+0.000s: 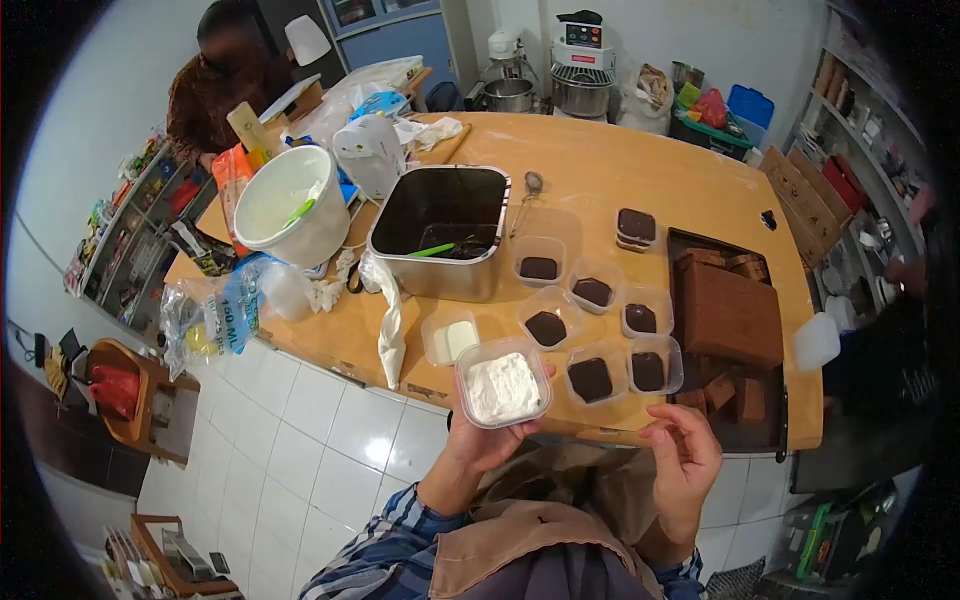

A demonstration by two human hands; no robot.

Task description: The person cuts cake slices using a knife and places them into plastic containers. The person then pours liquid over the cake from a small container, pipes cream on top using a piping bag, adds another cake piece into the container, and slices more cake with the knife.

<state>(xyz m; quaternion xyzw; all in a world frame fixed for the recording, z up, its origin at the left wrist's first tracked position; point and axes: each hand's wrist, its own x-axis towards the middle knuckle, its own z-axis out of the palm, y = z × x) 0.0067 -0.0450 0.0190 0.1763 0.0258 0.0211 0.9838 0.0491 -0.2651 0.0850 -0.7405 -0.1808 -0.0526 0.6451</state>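
My left hand (478, 440) holds up a clear square plastic tub (503, 384) with a layer of white cream in it, just off the table's front edge. To the right, my right hand (684, 455) is raised with loosely bent fingers apart, holding nothing. Between and beyond my hands stand several clear tubs (590, 379) with a dark chocolate layer at the bottom. Another tub (455, 338) with a pale white layer sits behind the held one. A white piping bag (391, 335) hangs over the front edge, left of it.
A deep metal pan (450, 275) holds dark chocolate and a green spatula. Left of it is a white bucket (280, 235) with cream. On the right, a dark tray (745, 425) bears brown cake (730, 312) and cut pieces. Another person (225, 75) stands at the far left.
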